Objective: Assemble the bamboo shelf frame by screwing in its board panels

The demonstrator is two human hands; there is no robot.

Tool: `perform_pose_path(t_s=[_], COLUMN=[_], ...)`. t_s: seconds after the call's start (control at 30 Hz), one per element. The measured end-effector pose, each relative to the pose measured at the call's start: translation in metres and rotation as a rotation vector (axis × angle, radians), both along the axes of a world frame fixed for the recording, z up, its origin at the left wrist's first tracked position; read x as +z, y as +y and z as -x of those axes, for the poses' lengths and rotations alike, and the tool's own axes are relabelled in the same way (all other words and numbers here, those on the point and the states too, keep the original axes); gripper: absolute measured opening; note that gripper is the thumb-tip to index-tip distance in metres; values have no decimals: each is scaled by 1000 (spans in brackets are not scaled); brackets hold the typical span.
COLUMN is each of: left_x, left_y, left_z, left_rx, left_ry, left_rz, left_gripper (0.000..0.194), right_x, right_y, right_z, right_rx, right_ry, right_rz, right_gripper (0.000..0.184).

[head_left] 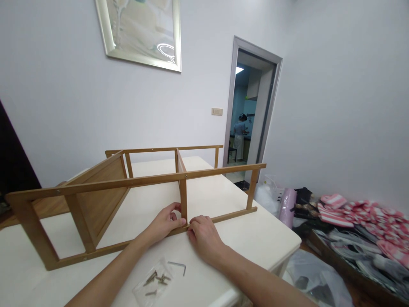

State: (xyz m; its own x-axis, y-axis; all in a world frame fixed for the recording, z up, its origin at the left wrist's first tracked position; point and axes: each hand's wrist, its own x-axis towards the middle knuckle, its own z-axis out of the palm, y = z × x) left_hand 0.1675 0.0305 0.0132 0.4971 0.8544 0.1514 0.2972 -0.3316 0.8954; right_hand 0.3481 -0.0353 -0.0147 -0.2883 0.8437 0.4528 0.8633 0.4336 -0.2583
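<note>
A brown wooden shelf frame lies on its side across the white table. My left hand is closed around the lower end of its middle crosspiece, thumb in front and fingers behind. My right hand sits just right of that joint, at the lower rail. Its fingers are bent together, and whatever they may hold is hidden. Nearer to me, an L-shaped hex key lies beside a clear plastic bag with several bolts on or in it.
The white table ends at a rounded right corner. Beyond it on the floor are plastic bags, a purple roll and red-and-white striped cloth. A person stands beyond the doorway. A framed picture hangs on the wall.
</note>
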Motion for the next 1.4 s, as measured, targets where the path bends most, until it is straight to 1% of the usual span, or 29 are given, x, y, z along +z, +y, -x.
perform_pose_path(t_s=[0.1, 0.2, 0.27, 0.37, 0.47, 0.6, 0.77, 0.83, 0.93, 1.0, 1.2, 1.4], left_x=[1, 2, 2, 3, 5, 6, 1, 0, 0, 0, -6, -9], left_y=[-1, -2, -2, -3, -5, -5, -1, 0, 0, 0, 7, 10], left_z=[0, -1, 0, 0, -1, -1, -1, -1, 0, 1, 5, 25], left_rx=[-4, -5, -6, 2, 16, 20, 11, 4, 4, 7, -11, -43], left_ry=[-10, -15, -18, -8, 13, 22, 0, -4, 6, 17, 38, 37], left_rz=[13, 27, 38, 40, 39, 35, 22, 13, -6, -15, -2, 28], left_gripper=[39, 41, 42, 41, 41, 41, 43, 42, 42, 43, 50, 57], right_x=[1, 1, 0, 0, 0, -1, 1, 2, 4, 5, 6, 7], right_y=[-1, -3, -5, -7, -8, -7, -6, -6, -6, -6, -2, 6], right_z=[-1, -2, -2, -3, -2, 0, 2, 2, 2, 2, -1, 9], right_rx=[-19, -10, -13, -66, -100, -80, -91, -86, -81, -82, -29, 81], right_ry=[32, 45, 43, 37, 29, -1, -20, -7, 16, 20, -5, -53], right_rz=[-2, -45, -79, -105, -96, -57, 8, 2, -49, -71, 42, 33], right_gripper=[9, 4, 5, 10, 9, 4, 11, 9, 3, 5, 8, 11])
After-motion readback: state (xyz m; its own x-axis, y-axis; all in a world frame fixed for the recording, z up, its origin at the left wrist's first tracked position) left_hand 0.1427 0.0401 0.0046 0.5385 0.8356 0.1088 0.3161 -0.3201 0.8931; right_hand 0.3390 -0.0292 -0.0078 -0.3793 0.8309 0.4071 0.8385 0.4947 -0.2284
